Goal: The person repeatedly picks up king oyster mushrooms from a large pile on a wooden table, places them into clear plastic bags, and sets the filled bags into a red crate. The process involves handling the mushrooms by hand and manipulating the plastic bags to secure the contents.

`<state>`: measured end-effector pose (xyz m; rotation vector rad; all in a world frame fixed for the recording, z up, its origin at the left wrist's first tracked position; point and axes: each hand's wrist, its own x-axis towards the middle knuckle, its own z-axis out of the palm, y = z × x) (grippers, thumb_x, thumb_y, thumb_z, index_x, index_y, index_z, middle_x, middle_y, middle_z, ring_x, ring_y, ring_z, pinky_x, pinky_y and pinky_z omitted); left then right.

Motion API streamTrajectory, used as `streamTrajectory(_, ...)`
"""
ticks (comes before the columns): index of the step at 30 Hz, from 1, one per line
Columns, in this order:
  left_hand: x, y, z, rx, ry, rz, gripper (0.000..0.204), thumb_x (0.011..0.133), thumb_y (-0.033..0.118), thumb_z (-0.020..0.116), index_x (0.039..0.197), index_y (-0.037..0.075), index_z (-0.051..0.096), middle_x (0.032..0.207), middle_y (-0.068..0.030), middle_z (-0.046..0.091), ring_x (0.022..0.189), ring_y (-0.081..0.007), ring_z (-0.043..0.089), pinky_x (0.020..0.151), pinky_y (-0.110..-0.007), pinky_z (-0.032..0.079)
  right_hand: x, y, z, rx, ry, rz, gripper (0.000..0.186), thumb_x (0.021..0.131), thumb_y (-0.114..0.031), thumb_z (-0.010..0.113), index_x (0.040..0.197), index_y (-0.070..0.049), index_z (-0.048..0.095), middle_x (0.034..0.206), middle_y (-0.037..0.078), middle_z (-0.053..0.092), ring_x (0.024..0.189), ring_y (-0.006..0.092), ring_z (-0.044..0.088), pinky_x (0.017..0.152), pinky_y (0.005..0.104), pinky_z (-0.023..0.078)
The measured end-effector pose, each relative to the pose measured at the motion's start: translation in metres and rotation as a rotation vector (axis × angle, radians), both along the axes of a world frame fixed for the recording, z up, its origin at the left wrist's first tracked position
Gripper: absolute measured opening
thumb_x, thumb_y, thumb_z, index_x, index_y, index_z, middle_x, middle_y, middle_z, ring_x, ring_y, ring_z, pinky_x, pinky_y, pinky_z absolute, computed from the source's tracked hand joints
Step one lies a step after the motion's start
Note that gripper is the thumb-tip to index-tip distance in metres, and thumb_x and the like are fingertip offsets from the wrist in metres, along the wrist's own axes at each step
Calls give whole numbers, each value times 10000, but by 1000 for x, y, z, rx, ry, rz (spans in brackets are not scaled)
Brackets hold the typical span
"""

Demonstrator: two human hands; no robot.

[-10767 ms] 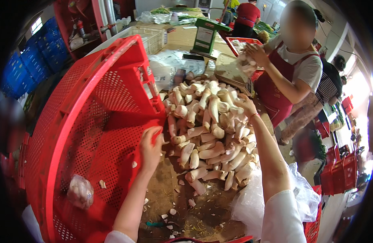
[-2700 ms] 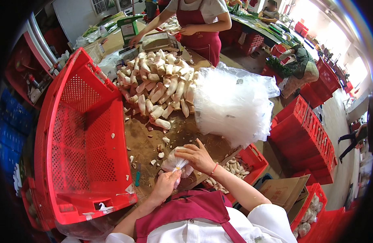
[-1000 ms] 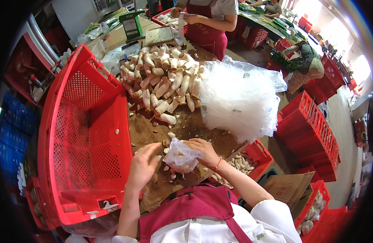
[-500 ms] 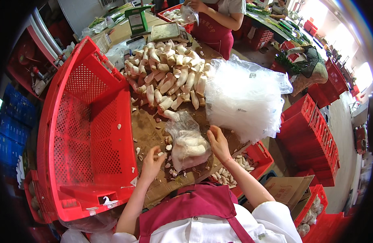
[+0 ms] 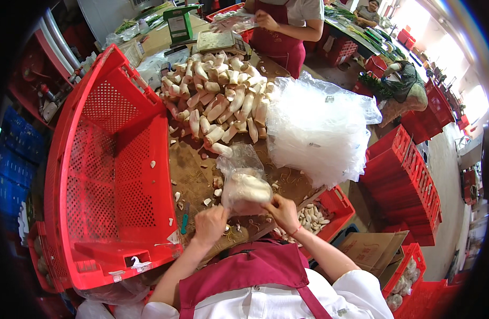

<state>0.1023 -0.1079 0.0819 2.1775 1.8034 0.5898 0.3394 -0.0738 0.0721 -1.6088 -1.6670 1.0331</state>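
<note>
A clear plastic bag (image 5: 248,189) with several pale king oyster mushrooms inside is on the brown work table in front of me, its loose open end stretching toward the mushroom pile. My left hand (image 5: 211,224) is closed at the bag's near left corner. At the near right corner my right hand (image 5: 284,212) pinches the plastic between thumb and fingers. A large heap of king oyster mushrooms (image 5: 218,101) lies beyond the bag. To its right is a thick stack of clear plastic bags (image 5: 319,138). Mushroom scraps are scattered around my hands.
A big red perforated crate (image 5: 143,186) stands on the left. Beside my left hand lies a green-handled knife (image 5: 185,219). A red crate of small mushroom pieces (image 5: 311,219) sits at lower right. A scale (image 5: 217,41) and a co-worker in a maroon apron (image 5: 279,40) are across the table.
Both hands have come in to the bag's near corners and closed on them. The filled bag has shifted slightly and its near end looks lifted. The green-handled knife now shows beside my left hand.
</note>
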Motion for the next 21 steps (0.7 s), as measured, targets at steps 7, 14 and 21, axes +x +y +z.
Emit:
streamTrajectory(7,-21,60,94,266,-188,123,328,924,210,586,653,37,521,596,-141,574,516,-271,594,475,-386,449,-30,68,97,176,430,-3,401,847,-262,725,659,3,491,553,-4,437,566,42,360,476,250,335)
streamTrajectory(14,-27,83,131,396,-270,78,345,913,170,612,643,17,462,550,-108,497,448,-208,471,445,-342,383,-29,98,123,132,382,28,360,850,-257,720,662,1,554,557,-30,462,556,49,384,476,256,347)
streamTrajectory(21,-19,97,147,489,-417,22,374,953,202,574,680,-4,423,547,-77,386,488,-142,364,465,-323,319,-49,121,186,1008,-345,198,464,703,-378,785,985,-56,606,864,90,661,797,208,627,671,355,492)
